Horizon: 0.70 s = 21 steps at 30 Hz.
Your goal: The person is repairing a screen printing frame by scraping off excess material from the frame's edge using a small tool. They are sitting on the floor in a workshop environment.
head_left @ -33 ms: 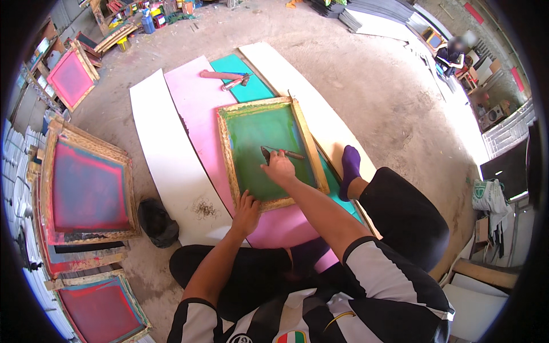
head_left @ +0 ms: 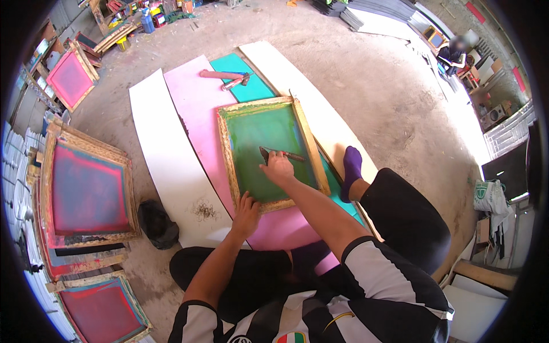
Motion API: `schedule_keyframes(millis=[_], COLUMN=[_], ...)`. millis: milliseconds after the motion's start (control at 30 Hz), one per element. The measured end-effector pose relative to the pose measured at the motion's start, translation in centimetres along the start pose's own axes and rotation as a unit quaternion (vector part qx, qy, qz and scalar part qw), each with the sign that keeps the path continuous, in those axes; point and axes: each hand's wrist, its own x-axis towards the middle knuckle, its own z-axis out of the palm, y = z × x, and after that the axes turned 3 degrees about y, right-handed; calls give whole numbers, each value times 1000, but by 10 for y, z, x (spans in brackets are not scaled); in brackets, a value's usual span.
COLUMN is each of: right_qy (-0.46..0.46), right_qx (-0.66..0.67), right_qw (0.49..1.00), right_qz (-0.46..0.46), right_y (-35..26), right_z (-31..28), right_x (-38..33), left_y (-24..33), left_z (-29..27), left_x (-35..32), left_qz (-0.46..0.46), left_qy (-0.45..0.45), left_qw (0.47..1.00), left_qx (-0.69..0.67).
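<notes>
A wooden-framed screen with green mesh lies flat before me, its wood stained yellow and brown. My right hand is over the middle of the mesh, fingers closed around a hand tool. That tool has a dark pointed head and a reddish handle sticking out to the right; its exact kind is partly hidden by the fingers. At the frame's near left corner rests my left hand, its fingers spread over the wood. Beyond the frame lie a hammer and red-handled pliers.
White, pink and teal sheets lie under the screen. Dark curly scraps and a black bag are at left. More framed screens stand along the left. A person sits far right.
</notes>
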Motion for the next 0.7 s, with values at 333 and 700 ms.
schedule_keyframes(millis=[333,700], right_qy=[2,117], right_qx=[-12,-42], right_qw=[1000,992], right_qz=[-8,-10], right_y=[-13,72], right_z=[44,13], right_x=[37,19], left_y=[-22,-13], left_z=[-13,-66], left_x=[24,35], left_qz=[-17,-289], left_qy=[-30,9], left_qw=[999,952], left_qx=[-10,98])
